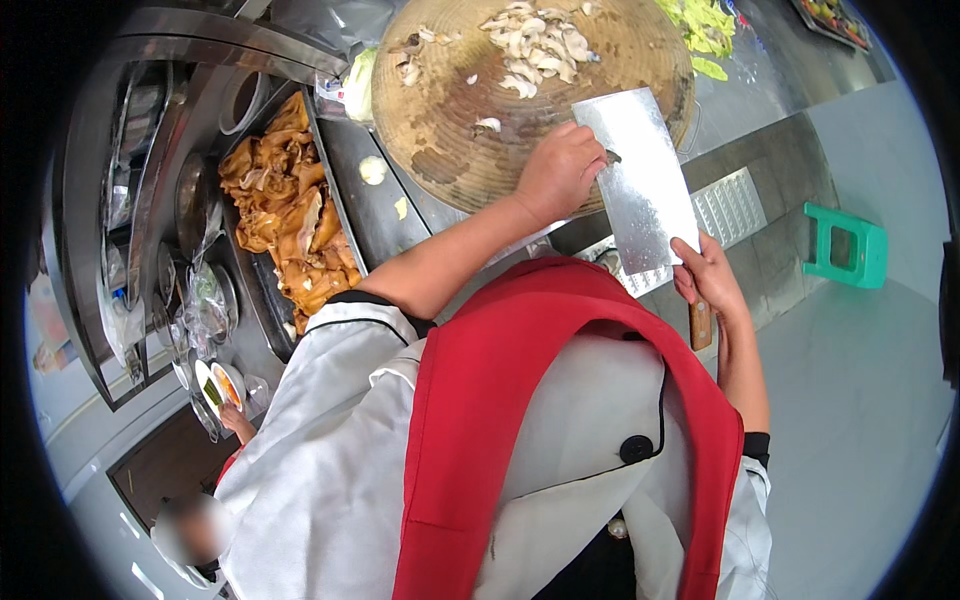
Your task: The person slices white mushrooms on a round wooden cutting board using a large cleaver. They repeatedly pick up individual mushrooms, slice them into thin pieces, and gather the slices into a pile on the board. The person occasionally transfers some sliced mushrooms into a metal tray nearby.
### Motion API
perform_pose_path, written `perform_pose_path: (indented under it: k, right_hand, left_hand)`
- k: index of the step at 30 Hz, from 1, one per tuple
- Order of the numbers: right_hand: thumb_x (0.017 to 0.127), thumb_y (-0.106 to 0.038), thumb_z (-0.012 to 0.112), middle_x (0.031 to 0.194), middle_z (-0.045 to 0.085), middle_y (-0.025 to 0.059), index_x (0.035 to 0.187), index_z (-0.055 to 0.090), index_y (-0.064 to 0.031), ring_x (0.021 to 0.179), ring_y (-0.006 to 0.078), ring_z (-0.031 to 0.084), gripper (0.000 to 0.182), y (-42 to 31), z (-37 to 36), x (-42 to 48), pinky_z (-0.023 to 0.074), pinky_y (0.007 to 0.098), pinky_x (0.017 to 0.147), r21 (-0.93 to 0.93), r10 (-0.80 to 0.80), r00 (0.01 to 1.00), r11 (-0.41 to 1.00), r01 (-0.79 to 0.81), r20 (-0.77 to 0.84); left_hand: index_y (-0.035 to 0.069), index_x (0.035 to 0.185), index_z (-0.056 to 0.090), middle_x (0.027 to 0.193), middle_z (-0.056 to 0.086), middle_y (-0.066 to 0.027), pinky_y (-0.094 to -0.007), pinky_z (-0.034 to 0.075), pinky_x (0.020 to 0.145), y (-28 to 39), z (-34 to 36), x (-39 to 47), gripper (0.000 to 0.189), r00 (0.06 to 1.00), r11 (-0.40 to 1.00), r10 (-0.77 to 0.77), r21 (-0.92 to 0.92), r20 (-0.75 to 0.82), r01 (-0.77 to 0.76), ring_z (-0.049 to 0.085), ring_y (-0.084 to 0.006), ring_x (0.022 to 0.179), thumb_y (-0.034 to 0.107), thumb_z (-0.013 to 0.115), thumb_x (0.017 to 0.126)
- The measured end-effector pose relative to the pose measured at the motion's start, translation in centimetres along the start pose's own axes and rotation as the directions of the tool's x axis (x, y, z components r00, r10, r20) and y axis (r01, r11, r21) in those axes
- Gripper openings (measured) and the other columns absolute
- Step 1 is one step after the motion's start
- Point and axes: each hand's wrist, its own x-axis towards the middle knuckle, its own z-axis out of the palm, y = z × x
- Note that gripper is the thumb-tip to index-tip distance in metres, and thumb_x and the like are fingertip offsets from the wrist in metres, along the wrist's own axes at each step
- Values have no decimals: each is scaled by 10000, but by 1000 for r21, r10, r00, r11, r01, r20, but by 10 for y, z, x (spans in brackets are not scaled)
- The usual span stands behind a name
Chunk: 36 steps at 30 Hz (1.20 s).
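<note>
My right hand (705, 274) grips a Chinese cleaver (641, 180) by the neck, where the blade meets the wooden handle. The wide blade is raised at the near right edge of a round wooden chopping block (450, 105). My left hand (564, 171) is beside the blade's left edge, fingers pinched round a small dark food piece (613, 157) that shows at the fingertips; what kind it is I cannot tell. A heap of whitish sliced food pieces (536, 41) lies at the block's far side. Smaller scraps (410, 67) lie at its left, and a single slice (489, 124) near its middle.
Left of the block stands a black tray (341, 199) of brown cooked meat (300, 217). Leafy greens (701, 30) lie right of the block. A green plastic stool (847, 246) stands on the floor at right. At lower left, another person's hand (236, 420) is near white bowls (227, 384).
</note>
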Motion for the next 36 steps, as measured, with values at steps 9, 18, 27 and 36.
perform_pose_path:
  k: [9, 18, 27, 36]
  right_hand:
    - [984, -194, 543, 513, 423, -12, 1079, 524, -44, 349, 89, 384, 178, -6, 4, -1, 315, 236, 352, -21, -4, 1000, 1000, 3, -9]
    - [991, -175, 507, 524, 416, 6, 1097, 512, -46, 342, 102, 360, 167, -25, 20, -9, 290, 242, 352, 273, -116, 993, 954, 122, -38]
    - [997, -190, 501, 525, 438, 15, 1041, 510, -39, 361, 106, 395, 157, -49, 28, -8, 327, 244, 367, 112, -208, 947, 964, 240, -245]
    - [965, -126, 486, 559, 479, 22, 1027, 519, 12, 401, 94, 463, 155, -77, 51, 15, 388, 264, 394, -455, -417, 826, 862, 225, -380]
  left_hand:
    - [8, 831, 649, 766, 595, -112, -313, 478, 623, -23, -58, -21, 50, 906, 938, -346, -63, -245, 341, 591, -214, 663, 50, 670, 813]
    - [50, 1051, 669, 1051, 599, -133, -401, 449, 875, -51, -103, -37, 271, 918, 875, -218, 349, -332, 335, 548, -336, 1009, 61, 665, 781]
    - [35, 873, 616, 998, 597, -110, -424, 453, 809, -62, -89, -24, 87, 944, 871, -323, 371, -59, 322, 548, -340, 948, 68, 652, 800]
    - [56, 1005, 683, 958, 625, -127, -428, 466, 837, -49, -75, 9, 214, 949, 931, -96, 309, -300, 193, 588, -326, 926, 97, 650, 797]
